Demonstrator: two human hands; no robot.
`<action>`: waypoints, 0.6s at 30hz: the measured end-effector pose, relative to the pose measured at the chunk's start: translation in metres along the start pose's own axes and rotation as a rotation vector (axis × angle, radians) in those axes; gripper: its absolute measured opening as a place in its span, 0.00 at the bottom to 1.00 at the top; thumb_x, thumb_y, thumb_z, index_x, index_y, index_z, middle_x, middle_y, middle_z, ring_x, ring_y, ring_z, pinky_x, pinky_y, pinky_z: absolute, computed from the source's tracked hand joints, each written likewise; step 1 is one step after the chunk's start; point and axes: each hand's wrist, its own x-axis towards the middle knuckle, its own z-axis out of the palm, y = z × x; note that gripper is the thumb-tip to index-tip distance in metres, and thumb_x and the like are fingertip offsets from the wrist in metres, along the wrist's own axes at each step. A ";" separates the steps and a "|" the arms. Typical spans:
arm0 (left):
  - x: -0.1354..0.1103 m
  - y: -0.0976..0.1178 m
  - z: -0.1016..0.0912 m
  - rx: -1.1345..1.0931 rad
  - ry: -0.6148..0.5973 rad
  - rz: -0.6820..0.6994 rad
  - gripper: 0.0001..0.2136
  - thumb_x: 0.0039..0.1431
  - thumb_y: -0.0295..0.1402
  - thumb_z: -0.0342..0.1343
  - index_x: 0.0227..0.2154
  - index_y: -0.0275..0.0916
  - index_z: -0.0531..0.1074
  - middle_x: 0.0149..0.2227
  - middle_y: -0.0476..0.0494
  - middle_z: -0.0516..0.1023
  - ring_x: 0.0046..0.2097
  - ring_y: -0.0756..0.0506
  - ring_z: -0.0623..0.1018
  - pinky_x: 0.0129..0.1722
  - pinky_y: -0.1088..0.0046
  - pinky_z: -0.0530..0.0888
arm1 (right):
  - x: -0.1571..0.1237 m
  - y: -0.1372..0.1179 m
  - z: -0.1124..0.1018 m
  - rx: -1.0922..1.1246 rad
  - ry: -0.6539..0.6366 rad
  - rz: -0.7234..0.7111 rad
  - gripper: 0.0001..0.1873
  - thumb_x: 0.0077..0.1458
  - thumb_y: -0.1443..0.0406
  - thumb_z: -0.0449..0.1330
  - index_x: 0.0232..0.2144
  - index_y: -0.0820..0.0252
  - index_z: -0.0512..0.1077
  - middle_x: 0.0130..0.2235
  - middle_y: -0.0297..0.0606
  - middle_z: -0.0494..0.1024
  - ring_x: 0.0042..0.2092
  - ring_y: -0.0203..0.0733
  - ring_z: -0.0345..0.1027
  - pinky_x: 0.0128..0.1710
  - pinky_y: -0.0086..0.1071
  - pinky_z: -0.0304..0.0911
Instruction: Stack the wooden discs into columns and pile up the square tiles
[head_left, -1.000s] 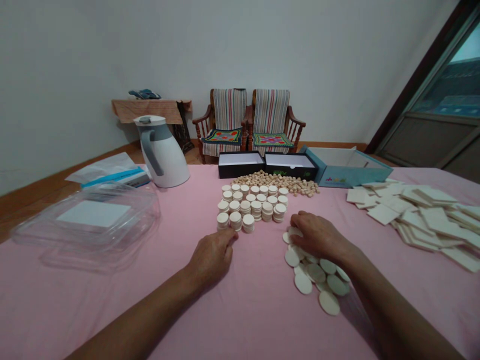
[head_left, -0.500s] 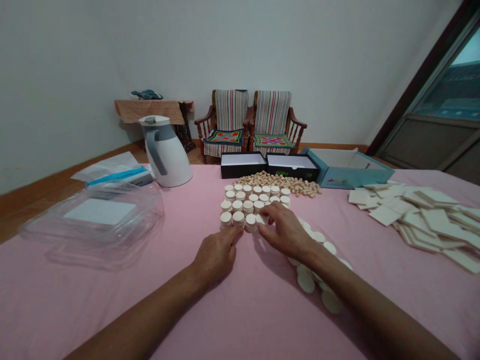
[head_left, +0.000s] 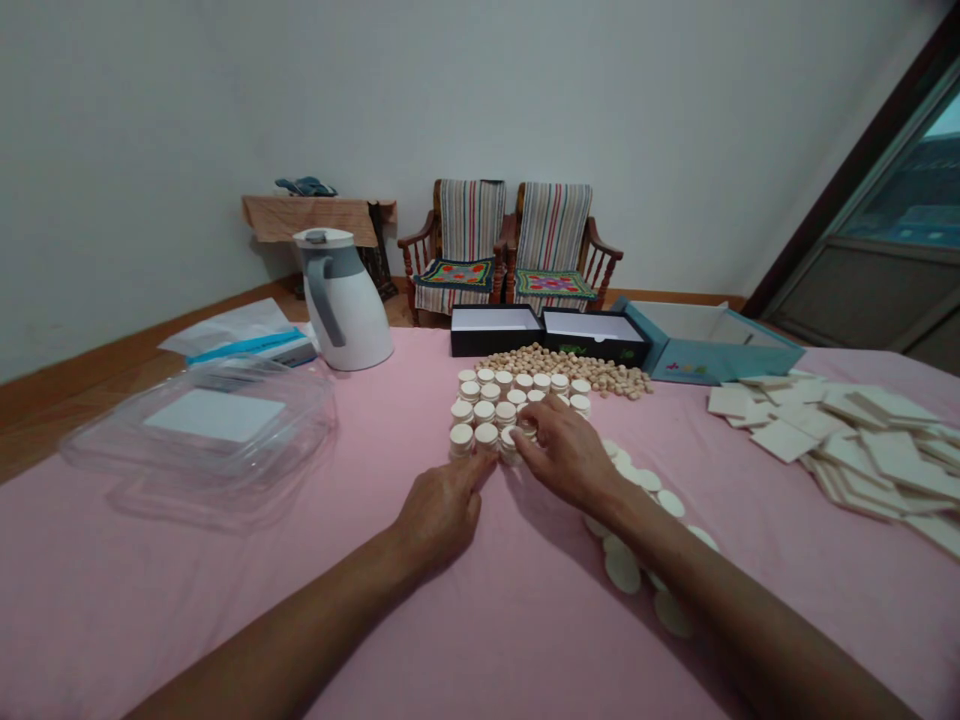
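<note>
On the pink tablecloth (head_left: pixel 360 620), wooden-disc stacks (head_left: pixel 485 437) were set just beyond the pointing left hand (head_left: pixel 439 515), beneath the half-curled right hand (head_left: pixel 566 450); neither grip could be told.

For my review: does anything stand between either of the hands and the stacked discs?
Nothing visible does. The right hand is at the front row of stacked discs; the left hand is at its near side. The loose discs lie off to the right, partly hidden by the right arm.

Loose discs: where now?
Head view, right of centre: the loose discs lie on the pink cloth, partly hidden by the right forearm, mostly nearer than the disc stacks.
</note>
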 end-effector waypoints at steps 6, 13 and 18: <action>-0.001 0.002 -0.002 0.032 -0.025 -0.032 0.24 0.50 0.19 0.46 0.50 0.43 0.66 0.46 0.44 0.77 0.45 0.43 0.77 0.45 0.67 0.71 | -0.007 0.033 -0.033 0.034 0.073 0.067 0.11 0.55 0.63 0.53 0.24 0.60 0.69 0.28 0.36 0.72 0.30 0.36 0.63 0.31 0.29 0.53; 0.000 0.001 -0.003 0.042 -0.020 -0.021 0.10 0.55 0.22 0.45 0.36 0.39 0.67 0.34 0.45 0.76 0.34 0.46 0.75 0.34 0.72 0.68 | -0.015 0.089 -0.039 -0.202 -0.165 0.296 0.09 0.52 0.64 0.54 0.30 0.61 0.73 0.33 0.40 0.76 0.34 0.40 0.67 0.32 0.31 0.54; -0.001 -0.002 -0.001 0.031 -0.018 -0.008 0.10 0.57 0.22 0.44 0.35 0.39 0.68 0.32 0.46 0.74 0.34 0.47 0.74 0.35 0.72 0.67 | -0.017 0.094 -0.025 -0.303 -0.303 0.276 0.14 0.51 0.61 0.56 0.39 0.62 0.72 0.40 0.46 0.74 0.41 0.44 0.67 0.35 0.32 0.56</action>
